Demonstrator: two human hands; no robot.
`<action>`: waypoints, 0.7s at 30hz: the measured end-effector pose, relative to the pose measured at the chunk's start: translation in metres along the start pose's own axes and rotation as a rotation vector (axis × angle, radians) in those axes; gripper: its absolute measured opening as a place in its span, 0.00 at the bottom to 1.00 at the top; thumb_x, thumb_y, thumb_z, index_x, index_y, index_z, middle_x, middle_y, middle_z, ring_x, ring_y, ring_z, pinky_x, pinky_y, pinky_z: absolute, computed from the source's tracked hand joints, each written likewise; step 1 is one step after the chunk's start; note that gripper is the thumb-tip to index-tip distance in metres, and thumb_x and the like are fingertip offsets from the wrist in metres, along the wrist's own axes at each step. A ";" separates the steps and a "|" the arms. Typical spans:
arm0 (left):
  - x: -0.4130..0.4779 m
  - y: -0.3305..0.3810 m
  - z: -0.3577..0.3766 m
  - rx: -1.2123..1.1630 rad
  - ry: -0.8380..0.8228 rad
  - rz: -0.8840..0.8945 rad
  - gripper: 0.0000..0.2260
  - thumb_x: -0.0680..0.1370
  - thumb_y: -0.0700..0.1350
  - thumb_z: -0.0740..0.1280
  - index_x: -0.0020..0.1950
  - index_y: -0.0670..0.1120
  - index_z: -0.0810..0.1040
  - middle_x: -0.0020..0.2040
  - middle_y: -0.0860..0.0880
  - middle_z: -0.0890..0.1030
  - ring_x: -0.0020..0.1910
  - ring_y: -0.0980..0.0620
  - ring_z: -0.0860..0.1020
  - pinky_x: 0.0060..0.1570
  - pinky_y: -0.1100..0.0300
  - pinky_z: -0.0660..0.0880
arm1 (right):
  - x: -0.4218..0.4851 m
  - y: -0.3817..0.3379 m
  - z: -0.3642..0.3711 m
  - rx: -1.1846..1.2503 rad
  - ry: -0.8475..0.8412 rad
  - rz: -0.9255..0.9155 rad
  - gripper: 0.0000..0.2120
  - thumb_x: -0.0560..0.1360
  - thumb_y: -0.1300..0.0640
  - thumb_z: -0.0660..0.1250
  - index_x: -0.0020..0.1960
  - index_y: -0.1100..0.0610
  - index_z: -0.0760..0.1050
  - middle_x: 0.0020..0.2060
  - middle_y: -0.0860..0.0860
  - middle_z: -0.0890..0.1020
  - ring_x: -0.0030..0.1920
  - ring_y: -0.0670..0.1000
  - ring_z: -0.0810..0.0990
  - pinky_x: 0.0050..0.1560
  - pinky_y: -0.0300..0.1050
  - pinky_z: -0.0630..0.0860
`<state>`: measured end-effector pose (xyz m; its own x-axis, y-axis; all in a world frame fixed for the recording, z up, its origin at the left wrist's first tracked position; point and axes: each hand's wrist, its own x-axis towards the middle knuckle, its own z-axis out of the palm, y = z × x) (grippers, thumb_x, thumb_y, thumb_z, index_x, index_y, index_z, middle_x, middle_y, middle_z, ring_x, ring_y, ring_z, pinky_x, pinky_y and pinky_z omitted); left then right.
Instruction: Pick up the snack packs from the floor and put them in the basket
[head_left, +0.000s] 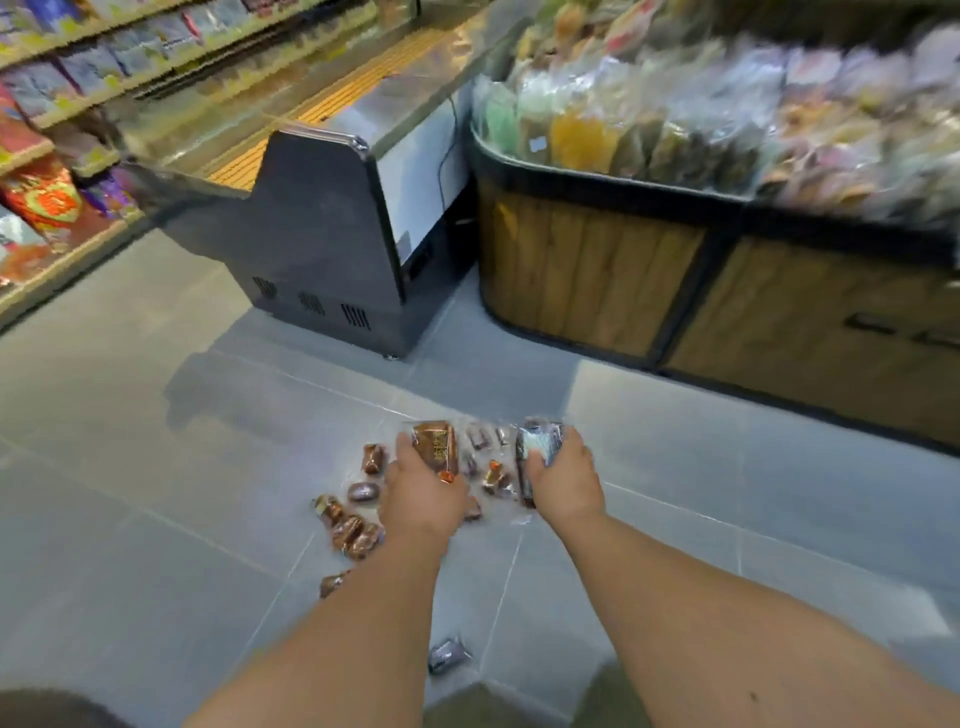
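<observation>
Head view, left hand: the left hand (423, 493) is gripping a brown pack (435, 447), fingers curling round its lower end, the pack's long axis pointing away from the person.
Head view, right hand: the right hand (563, 480) is clutching a dark shiny pack (540, 444), which is standing roughly upright in the fist; the view is blurring here, so whether it is holding more than one I cannot tell.
Head view, loose packs: a cluster of small packs (353, 532) is lying on the grey floor (156, 467) just left of and below the left hand, more are showing between the two hands, and a lone pack (447, 656) is lying nearer the person, between the forearms.
Head view, nearer hand: the left hand is hanging closer to the cluster, but both hands are occupied, so unloading is probably coming first.
Head view, basket: it is not showing plainly; a dark shape (47, 709) at the bottom left corner is too cropped to name.
Head view, surroundings: a freezer cabinet (322, 228) and a wooden display bin (597, 275) are standing well beyond the packs.
</observation>
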<state>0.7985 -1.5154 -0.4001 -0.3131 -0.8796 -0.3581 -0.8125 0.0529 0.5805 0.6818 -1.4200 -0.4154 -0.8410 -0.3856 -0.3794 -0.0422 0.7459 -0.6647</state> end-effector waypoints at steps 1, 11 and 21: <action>-0.005 0.015 0.013 0.005 -0.019 0.046 0.37 0.70 0.49 0.70 0.75 0.47 0.55 0.66 0.43 0.71 0.64 0.40 0.71 0.62 0.48 0.70 | 0.004 0.013 -0.016 0.023 0.031 0.028 0.26 0.78 0.52 0.61 0.73 0.57 0.60 0.66 0.60 0.70 0.64 0.61 0.72 0.63 0.52 0.69; -0.114 0.162 0.187 0.165 -0.217 0.345 0.37 0.70 0.48 0.69 0.75 0.48 0.55 0.65 0.42 0.71 0.61 0.40 0.72 0.60 0.48 0.71 | 0.031 0.176 -0.209 0.186 0.286 0.256 0.23 0.78 0.52 0.61 0.71 0.57 0.63 0.63 0.58 0.72 0.62 0.60 0.73 0.62 0.54 0.70; -0.245 0.297 0.349 0.243 -0.372 0.522 0.38 0.73 0.50 0.69 0.76 0.48 0.51 0.64 0.43 0.71 0.61 0.40 0.72 0.61 0.47 0.69 | 0.037 0.338 -0.386 0.258 0.504 0.442 0.28 0.79 0.50 0.59 0.75 0.57 0.55 0.68 0.57 0.68 0.67 0.59 0.69 0.65 0.56 0.68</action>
<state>0.4617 -1.1193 -0.3955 -0.8067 -0.4913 -0.3283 -0.5827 0.5692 0.5800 0.4284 -0.9731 -0.4058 -0.8994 0.2666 -0.3464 0.4362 0.5981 -0.6723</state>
